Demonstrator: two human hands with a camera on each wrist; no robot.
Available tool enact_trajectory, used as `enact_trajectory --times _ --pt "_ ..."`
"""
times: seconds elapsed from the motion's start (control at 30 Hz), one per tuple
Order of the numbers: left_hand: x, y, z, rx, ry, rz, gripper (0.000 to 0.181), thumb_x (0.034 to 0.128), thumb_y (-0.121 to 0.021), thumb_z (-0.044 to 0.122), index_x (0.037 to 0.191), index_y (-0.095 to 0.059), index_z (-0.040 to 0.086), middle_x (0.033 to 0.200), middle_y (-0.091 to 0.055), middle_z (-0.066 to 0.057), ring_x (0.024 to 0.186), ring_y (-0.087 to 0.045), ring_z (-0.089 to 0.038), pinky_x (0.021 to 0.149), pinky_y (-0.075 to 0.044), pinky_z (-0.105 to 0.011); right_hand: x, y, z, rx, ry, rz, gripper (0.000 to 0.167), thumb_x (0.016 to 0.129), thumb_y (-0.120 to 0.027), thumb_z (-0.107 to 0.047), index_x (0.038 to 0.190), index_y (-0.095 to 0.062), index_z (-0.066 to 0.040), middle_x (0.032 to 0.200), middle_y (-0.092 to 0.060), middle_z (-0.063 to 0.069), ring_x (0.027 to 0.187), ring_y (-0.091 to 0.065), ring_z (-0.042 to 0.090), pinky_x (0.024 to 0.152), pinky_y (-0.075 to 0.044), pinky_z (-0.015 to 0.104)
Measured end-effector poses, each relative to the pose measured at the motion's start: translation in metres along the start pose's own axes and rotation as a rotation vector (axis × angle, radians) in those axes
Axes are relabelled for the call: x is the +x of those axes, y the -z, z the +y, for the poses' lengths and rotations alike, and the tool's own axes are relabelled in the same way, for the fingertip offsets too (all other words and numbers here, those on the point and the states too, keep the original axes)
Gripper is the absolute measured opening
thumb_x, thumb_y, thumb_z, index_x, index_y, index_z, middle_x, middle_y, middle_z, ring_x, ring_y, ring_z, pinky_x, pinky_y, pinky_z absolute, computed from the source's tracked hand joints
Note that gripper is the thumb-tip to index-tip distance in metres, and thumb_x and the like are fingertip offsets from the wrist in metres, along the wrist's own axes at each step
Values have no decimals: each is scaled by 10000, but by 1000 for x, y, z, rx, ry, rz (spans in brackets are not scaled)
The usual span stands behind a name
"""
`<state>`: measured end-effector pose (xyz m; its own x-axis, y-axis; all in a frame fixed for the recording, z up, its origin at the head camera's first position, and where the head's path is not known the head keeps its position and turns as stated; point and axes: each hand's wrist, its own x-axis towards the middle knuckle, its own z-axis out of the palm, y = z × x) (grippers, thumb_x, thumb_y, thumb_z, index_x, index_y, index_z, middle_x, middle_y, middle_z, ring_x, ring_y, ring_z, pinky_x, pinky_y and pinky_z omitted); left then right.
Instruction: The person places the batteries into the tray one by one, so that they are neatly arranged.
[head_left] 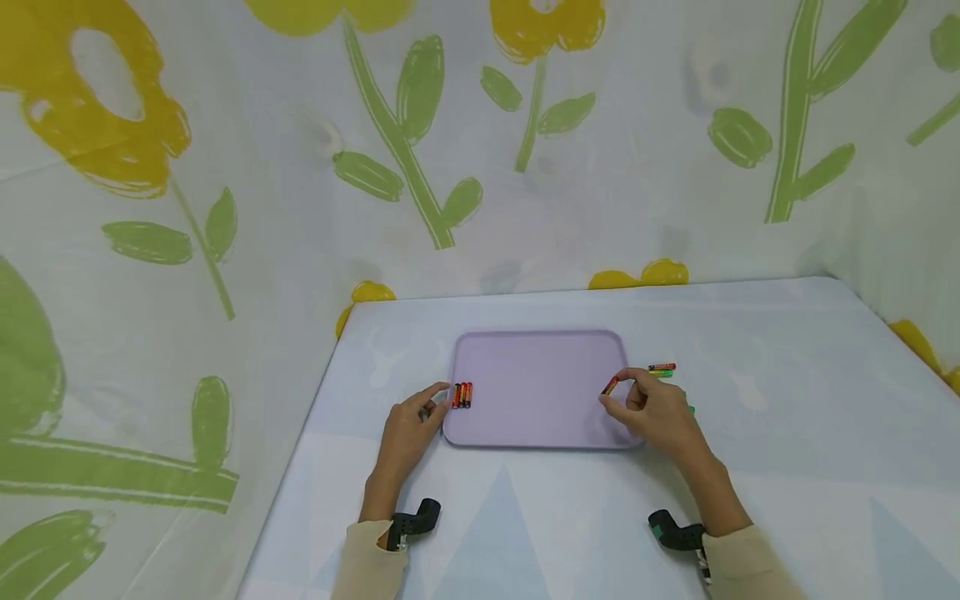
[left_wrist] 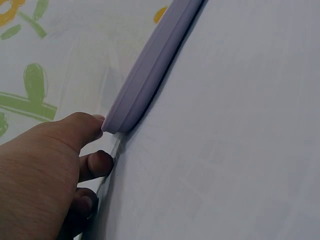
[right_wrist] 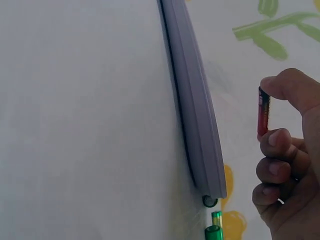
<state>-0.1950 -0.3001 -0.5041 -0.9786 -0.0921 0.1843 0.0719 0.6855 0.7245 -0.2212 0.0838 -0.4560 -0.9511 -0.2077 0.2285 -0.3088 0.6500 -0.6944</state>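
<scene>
A white backdrop (head_left: 630, 200) printed with yellow flowers stands behind a pale-patterned table (head_left: 570, 525). On it lies a lilac rectangular tray (head_left: 536, 392). The left hand (head_left: 408, 429), fingers relaxed, touches the tray's left rim; the right hand (head_left: 663, 417) pinches a red-and-black battery (head_left: 611, 386) above the tray's right side, its long axis slanting from near left to far right. Leftward across the tray, just beside the left hand, a battery row (head_left: 462, 395) has its long axes running near to far. A red battery (head_left: 663, 367) and green battery (head_left: 662, 374) lie right of the tray.
</scene>
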Motion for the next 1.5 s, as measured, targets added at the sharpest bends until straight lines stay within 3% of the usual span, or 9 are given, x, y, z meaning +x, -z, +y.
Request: enact_trajectory --times 0.3,0.53,0.67,0.83,1.27,1.5 --pt "0 -1 -4 13 -24 36 312 946 -716 254 1256 -712 218 735 -606 97 599 -477 -97 544 -397 -271 10 -19 -15 7 75 -68 360 840 -820 -276 1075 -653 -60 678 -500 -64 609 -471 104 543 -404 253" --pt "-1 2 3 -28 -37 4 298 954 -705 207 1251 -713 198 729 -595 98 593 -464 -95 534 -383 -259 19 -32 -24 15 137 -81 347 841 -824 -286 1062 -656 -78 652 -478 -81 586 -453 85 539 -394 250" --pt "0 -1 -1 -22 -40 7 295 955 -702 212 1249 -714 212 726 -595 110 586 -462 -89 530 -385 -258 23 -37 -30 2 163 -72 338 830 -831 -277 1059 -661 -96 646 -476 -93 581 -447 76 536 -390 249" --pt "0 -3 -6 -11 -54 14 303 957 -702 238 1259 -707 220 728 -596 119 587 -470 -84 533 -395 -260 28 -43 -37 27 170 -125 325 840 -822 -277 1068 -658 -115 648 -479 -96 584 -447 68 538 -386 244" --pt "-1 1 0 -6 -35 7 313 956 -702 216 1268 -703 207 734 -591 110 574 -450 -81 524 -385 -258 38 -62 -54 98 200 -189 323 848 -817 -282 1083 -661 -124 656 -489 -89 590 -453 70 542 -396 247" --pt "-1 2 3 -6 -59 15 304 955 -700 194 1258 -709 187 726 -590 115 566 -447 -66 520 -387 -253 44 -73 -61 95 188 -241 294 859 -806 -295 1079 -669 -155 657 -498 -83 587 -460 70 546 -395 243"
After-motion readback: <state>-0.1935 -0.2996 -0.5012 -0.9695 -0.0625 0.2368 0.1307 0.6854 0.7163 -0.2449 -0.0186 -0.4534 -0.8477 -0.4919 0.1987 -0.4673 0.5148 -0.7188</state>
